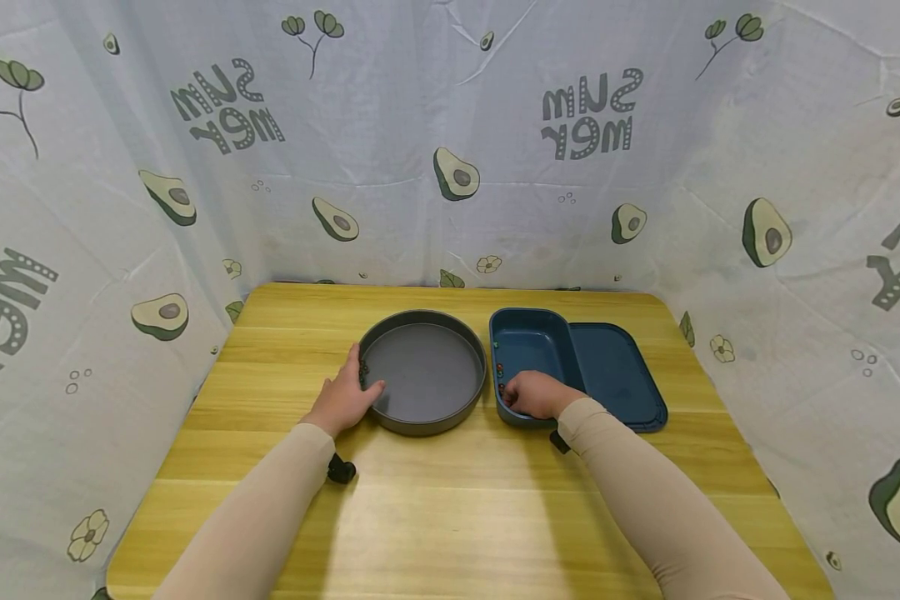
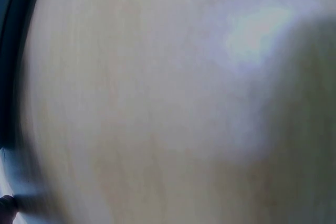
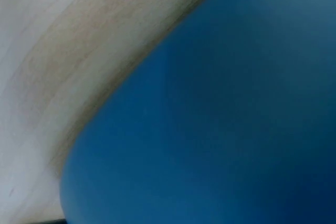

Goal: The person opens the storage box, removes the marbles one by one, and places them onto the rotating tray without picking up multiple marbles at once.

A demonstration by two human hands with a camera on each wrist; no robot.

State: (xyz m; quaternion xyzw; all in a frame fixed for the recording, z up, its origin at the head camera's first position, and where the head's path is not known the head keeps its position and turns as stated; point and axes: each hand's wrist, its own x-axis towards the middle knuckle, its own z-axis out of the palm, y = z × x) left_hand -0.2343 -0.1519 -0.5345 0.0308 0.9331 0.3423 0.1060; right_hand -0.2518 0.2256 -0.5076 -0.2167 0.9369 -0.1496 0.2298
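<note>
A round dark grey pan sits on the table, several tiny dark beads inside its left edge. My left hand is at the pan's left rim, fingers extended along it and thumb spread over the inside. To the right stands a deep blue rectangular box, with small red and green beads along its left wall. My right hand reaches down into the box's near left corner, fingers bent beside the beads. Its fingertips are hidden, so I cannot tell whether they hold a bead. The box's blue outside fills much of the right wrist view.
A flat blue lid lies against the box's right side. The wooden table stretches toward me between both forearms. Behind and beside it hangs a white curtain printed with avocados. Black wrist-camera parts hang under the left wrist.
</note>
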